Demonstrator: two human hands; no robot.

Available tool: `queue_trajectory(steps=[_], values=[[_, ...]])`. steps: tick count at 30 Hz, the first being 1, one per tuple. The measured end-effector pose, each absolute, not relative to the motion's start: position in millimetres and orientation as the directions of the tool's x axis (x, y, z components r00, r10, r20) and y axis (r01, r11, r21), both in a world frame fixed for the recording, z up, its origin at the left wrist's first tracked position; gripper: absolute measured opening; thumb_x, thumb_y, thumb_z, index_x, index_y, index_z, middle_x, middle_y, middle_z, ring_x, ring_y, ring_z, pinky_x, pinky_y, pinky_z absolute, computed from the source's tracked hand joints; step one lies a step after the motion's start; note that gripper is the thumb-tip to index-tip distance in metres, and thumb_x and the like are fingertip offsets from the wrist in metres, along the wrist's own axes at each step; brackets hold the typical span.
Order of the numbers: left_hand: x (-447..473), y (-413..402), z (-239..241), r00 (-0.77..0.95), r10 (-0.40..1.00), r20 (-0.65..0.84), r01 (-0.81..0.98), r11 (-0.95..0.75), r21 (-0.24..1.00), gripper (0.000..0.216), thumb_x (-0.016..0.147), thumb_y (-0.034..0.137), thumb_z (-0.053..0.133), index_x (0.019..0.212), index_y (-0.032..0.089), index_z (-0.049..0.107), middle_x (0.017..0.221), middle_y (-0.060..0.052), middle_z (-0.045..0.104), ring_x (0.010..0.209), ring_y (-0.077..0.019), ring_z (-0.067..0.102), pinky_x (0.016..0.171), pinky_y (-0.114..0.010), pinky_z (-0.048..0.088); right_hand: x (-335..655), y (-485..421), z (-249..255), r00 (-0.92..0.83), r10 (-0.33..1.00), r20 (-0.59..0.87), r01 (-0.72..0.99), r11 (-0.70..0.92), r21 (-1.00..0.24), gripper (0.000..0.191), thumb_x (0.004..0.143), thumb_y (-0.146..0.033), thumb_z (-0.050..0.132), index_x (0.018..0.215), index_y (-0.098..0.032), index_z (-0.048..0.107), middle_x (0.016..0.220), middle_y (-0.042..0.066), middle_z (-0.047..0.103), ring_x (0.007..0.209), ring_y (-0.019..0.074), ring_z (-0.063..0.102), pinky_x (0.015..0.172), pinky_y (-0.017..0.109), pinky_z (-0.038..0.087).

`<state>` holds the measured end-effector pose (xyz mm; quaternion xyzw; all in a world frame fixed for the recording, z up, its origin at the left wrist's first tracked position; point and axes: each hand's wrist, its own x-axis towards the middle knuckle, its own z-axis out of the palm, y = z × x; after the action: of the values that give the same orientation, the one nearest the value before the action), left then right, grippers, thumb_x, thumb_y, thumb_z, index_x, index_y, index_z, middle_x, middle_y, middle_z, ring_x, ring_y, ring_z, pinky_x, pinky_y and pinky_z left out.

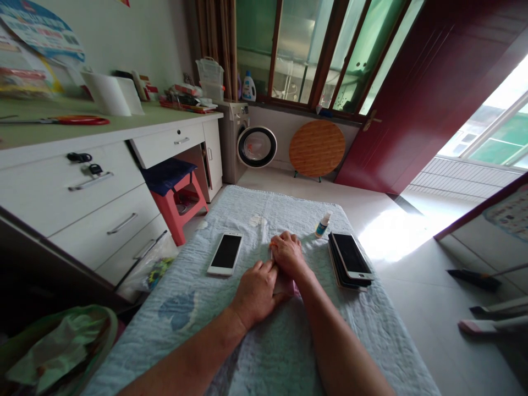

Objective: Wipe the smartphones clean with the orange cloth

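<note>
Over the middle of the cloth-covered table (264, 212), both hands meet around a pale pinkish object (284, 285), mostly covered, so its kind cannot be told. My left hand (256, 290) is closed on its near left part. Crossing in front of it, my right hand (287, 253) has its fingers bent at the far end, where a small orange bit shows by the fingertips. A white smartphone (225, 254) with a dark screen lies left of the hands. To the right is a stack of phones (351, 258), a white one on top. Behind it stands a small spray bottle (324, 224).
A white desk (119, 220) with drawers runs along the left, a red stool (177, 206) tucked by it. In the lower left corner is a waste basket (109, 324). Farther back are a washing machine (231, 143) with its door ajar and a round wooden tabletop (317, 147).
</note>
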<state>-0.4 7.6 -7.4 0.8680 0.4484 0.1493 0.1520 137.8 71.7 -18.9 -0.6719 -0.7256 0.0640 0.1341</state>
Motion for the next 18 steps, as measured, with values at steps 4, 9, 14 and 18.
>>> queue_trajectory(steps=[4,9,14,18], values=[[-0.5,7.5,-7.0,0.547,0.828,0.122,0.74,-0.547,0.392,0.051,0.086,0.056,0.058,0.118,0.016,0.061,0.118,-0.011,0.063,0.105,-0.0309,0.056,0.095,-0.042,0.046,134.7,71.1,-18.5,-0.054,0.992,0.113,0.957,0.083,-0.279,0.018,0.095,-0.032,0.049,0.099,-0.027,0.066,0.108,0.005,0.057,0.102,0.0243,0.045,0.084,0.034,0.034],[-0.2,7.2,-7.8,0.538,0.833,0.129,0.741,-0.541,0.397,0.053,0.085,0.058,0.058,0.116,0.016,0.061,0.117,-0.011,0.064,0.105,-0.0314,0.057,0.096,-0.043,0.046,133.8,69.8,-15.2,-0.043,0.99,0.131,0.963,0.076,-0.26,0.018,0.095,-0.031,0.048,0.099,-0.024,0.064,0.107,0.006,0.059,0.102,0.0233,0.045,0.085,0.033,0.034],[-0.2,7.4,-8.8,0.538,0.83,0.148,0.73,-0.546,0.41,0.052,0.085,0.055,0.06,0.119,0.017,0.06,0.118,-0.01,0.064,0.104,-0.0306,0.057,0.095,-0.043,0.046,133.8,71.2,-14.9,-0.043,0.992,0.119,0.973,0.069,-0.219,0.02,0.096,-0.032,0.046,0.098,-0.022,0.063,0.108,0.007,0.059,0.104,0.0239,0.046,0.085,0.033,0.034],[-0.6,7.9,-9.9,0.538,0.829,0.153,0.727,-0.548,0.414,0.051,0.085,0.054,0.06,0.119,0.016,0.061,0.116,-0.01,0.064,0.105,-0.0307,0.057,0.096,-0.043,0.046,133.8,71.8,-16.3,-0.026,0.994,0.102,0.98,0.045,-0.193,0.023,0.097,-0.035,0.044,0.101,-0.023,0.063,0.11,0.007,0.059,0.103,0.0245,0.047,0.084,0.034,0.034]])
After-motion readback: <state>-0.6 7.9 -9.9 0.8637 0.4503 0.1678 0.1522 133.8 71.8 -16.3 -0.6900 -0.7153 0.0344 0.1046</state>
